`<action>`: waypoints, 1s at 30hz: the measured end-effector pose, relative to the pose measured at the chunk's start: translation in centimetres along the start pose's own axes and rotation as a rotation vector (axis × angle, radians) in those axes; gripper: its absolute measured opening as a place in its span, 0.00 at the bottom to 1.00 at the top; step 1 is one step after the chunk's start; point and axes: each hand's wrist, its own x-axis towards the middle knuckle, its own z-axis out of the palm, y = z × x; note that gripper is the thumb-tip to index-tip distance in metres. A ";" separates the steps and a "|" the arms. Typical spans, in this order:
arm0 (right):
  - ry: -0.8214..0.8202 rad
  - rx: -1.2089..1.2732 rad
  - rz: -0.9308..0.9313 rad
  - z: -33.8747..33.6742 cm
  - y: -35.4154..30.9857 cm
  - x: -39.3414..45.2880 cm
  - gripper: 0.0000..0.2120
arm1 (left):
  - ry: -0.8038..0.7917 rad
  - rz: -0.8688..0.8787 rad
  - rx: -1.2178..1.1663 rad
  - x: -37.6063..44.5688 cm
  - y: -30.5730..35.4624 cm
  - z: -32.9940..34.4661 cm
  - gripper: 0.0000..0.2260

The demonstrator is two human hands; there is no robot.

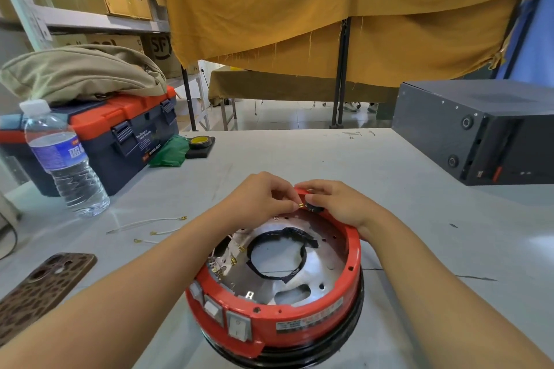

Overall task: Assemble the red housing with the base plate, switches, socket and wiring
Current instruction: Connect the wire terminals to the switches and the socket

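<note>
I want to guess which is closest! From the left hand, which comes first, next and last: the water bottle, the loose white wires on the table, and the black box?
1. Loose white wires, just left of the left hand.
2. Water bottle, farther left beside the toolbox.
3. Black box, far right, past the right hand.

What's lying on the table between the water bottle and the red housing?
Head view: loose white wires with brass terminals lie on the table between the water bottle and the red housing.
</note>
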 end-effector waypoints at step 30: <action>0.076 0.246 -0.102 -0.8 3.4 0.8 0.10 | 0.049 0.128 0.160 0.6 0.4 2.7 0.03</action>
